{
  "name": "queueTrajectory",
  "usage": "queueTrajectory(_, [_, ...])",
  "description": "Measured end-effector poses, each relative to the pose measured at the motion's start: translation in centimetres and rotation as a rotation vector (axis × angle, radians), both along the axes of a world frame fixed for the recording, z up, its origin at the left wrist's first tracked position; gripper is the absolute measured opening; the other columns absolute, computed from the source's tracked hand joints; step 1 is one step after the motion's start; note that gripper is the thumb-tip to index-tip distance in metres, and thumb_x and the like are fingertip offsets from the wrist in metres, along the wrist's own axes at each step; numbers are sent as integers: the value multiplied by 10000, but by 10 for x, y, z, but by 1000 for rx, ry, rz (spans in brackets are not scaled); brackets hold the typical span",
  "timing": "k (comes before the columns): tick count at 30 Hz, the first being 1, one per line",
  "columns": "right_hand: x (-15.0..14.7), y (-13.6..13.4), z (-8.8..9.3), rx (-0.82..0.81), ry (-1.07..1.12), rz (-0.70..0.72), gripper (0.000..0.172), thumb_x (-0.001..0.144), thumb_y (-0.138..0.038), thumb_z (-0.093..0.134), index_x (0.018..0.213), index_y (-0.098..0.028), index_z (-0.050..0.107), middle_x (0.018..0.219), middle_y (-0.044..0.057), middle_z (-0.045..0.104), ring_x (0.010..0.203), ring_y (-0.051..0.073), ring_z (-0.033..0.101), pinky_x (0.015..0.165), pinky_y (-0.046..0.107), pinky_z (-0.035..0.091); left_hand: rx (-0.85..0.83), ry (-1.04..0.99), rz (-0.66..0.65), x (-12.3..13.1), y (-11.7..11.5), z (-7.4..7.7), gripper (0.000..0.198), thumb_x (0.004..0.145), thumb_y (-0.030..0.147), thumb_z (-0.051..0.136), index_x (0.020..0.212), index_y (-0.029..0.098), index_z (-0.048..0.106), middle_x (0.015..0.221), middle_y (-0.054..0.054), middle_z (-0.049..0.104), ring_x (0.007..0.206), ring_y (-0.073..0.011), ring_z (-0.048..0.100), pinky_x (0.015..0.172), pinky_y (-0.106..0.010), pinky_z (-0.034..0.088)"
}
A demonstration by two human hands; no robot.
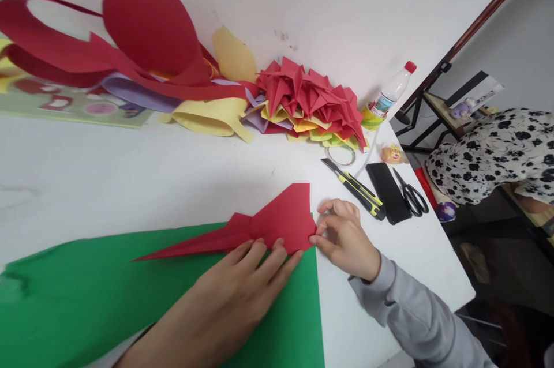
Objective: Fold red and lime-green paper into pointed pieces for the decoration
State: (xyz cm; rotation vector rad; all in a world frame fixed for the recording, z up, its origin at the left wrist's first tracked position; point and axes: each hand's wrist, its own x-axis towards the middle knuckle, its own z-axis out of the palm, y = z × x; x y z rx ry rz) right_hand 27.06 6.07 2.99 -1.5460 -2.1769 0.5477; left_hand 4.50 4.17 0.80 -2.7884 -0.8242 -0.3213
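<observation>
A folded red paper shape (277, 221) with a long point to the left lies on a green paper sheet (130, 287) on the white table (173, 172). My left hand (242, 281) lies flat with fingers stretched out, pressing the red paper's near edge. My right hand (344, 238), in a grey sleeve, pinches the red paper's right corner with its fingertips.
A pile of folded red, yellow and green paper pieces (311, 102) and curled red, yellow and purple strips (142, 62) lie along the wall. A yellow-black utility knife (355, 189), black case (388, 192), scissors (411, 195), tape ring (340, 154) and bottle (392, 91) lie right. A person in patterned clothes (493, 154) sits beyond.
</observation>
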Motion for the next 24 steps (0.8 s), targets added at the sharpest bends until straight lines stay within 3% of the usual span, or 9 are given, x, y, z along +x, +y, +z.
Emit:
queueTrajectory(8, [0, 1, -1, -4, 9, -35, 206, 792, -345, 735, 700, -210, 609, 1081, 44, 572, 1085, 227, 515, 989, 451, 291, 59, 22, -11, 5, -1, 5, 496, 757, 171, 552, 1252, 196, 578, 1038, -85, 680, 891, -274, 603, 808, -428, 400])
queueTrajectory(14, [7, 4, -1, -16, 9, -48, 135, 838, -257, 672, 718, -212, 631, 1082, 35, 592, 1086, 215, 521, 997, 447, 280, 29, 16, 27, 7, -3, 0, 499, 751, 196, 580, 1250, 225, 586, 1050, -79, 676, 876, -267, 600, 801, -425, 407])
queueTrajectory(18, [15, 7, -2, -48, 38, 3, 185, 899, -226, 575, 733, -217, 656, 1103, 24, 604, 1093, 197, 531, 1007, 439, 272, 10, 33, 32, 6, -3, 0, 495, 760, 222, 595, 1255, 241, 581, 1065, -80, 665, 883, -261, 596, 809, -423, 406])
queueTrajectory(24, [11, 6, -3, -44, 38, -31, 164, 747, -273, 777, 672, -215, 643, 1127, 28, 588, 1107, 226, 516, 1009, 459, 265, 28, 37, 26, 6, -3, 0, 494, 777, 222, 580, 1271, 231, 573, 1068, -84, 664, 887, -264, 599, 811, -426, 401])
